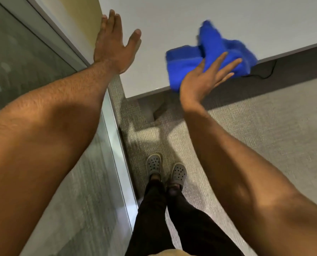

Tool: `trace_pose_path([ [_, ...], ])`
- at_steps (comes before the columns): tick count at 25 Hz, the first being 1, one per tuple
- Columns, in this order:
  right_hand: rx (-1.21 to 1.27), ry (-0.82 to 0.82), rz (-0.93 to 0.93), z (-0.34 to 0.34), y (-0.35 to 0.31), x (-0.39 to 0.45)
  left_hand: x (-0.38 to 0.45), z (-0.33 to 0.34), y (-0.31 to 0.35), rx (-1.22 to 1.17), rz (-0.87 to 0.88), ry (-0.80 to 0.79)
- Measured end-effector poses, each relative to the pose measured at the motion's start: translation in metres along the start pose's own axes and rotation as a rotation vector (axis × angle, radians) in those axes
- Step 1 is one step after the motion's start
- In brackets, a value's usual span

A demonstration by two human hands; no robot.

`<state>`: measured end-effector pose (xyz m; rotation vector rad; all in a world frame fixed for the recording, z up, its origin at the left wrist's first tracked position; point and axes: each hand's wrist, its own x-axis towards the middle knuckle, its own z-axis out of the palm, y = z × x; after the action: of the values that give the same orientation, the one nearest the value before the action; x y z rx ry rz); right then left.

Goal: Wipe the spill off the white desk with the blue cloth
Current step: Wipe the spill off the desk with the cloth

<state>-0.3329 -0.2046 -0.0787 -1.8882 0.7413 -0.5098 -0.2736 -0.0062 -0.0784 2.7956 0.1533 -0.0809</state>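
The blue cloth (207,58) lay bunched on the white desk (172,19) at about one o'clock in the view, right at the desk's near edge, with its lower corner hanging a little past that edge. It was blurred, and one fold stood up toward twelve o'clock. The right hand (203,80) was at the cloth's five o'clock side, fingers spread and straight, palm turned toward the fabric; its fingers overlapped the cloth, but whether they pressed on it or only hovered in front could not be told. It gripped nothing. The left hand (113,43) was at eleven o'clock, flat and open with the thumb splayed out, fingertips near the desk's left edge where a pale partition wall (80,17) met it; it held nothing, and whether it rested on the surface could not be told. No spill could be made out on the white top. To the left, from nine to seven o'clock, ran a frosted glass panel (24,58) in a metal frame (117,145), close beside the left forearm. Under the desk at three o'clock a black cable (266,74) trailed on the grey carpet (264,126). At six o'clock stood the person's feet in grey perforated clogs (154,163) below dark trousers (154,228), just short of the desk's corner.
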Motion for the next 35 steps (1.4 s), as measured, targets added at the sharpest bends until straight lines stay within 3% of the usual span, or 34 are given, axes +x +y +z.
trace_pose_path([
  [3, 0.045, -0.018, 0.019, 0.008, -0.005, -0.024, 0.001, -0.002, -0.002, 0.000, -0.013, -0.004],
  [8, 0.052, -0.234, -0.085, 0.026, -0.019, -0.149, 0.013, 0.002, -0.001, -0.018, -0.011, -0.016],
  [10, 0.043, -0.276, -0.127, 0.024, -0.016, -0.155, 0.014, 0.000, -0.004, 0.007, -0.015, -0.005],
  [16, 0.089, 0.076, -0.003, 0.016, -0.001, -0.030, 0.007, 0.006, 0.000, 0.030, -0.028, 0.009],
  [22, -0.016, -0.179, 0.074, 0.035, -0.027, -0.140, 0.012, 0.002, 0.001, 0.046, -0.024, -0.004],
  [24, -0.020, -0.162, 0.031, 0.027, -0.013, -0.106, 0.010, 0.002, 0.001, 0.037, -0.024, -0.009],
  [27, -0.068, -0.005, -0.014, -0.001, 0.009, 0.005, 0.007, 0.002, -0.002, 0.048, -0.034, -0.013],
  [31, -0.340, 0.058, 0.111, -0.043, 0.018, 0.140, 0.007, 0.003, 0.001, 0.032, -0.024, -0.016],
  [33, -0.452, 0.028, 0.131, -0.047, 0.015, 0.150, 0.007, 0.002, 0.001, 0.011, -0.020, -0.022],
  [35, -0.526, -0.035, 0.030, -0.041, 0.010, 0.120, 0.008, 0.002, 0.001, -0.002, -0.016, -0.032],
])
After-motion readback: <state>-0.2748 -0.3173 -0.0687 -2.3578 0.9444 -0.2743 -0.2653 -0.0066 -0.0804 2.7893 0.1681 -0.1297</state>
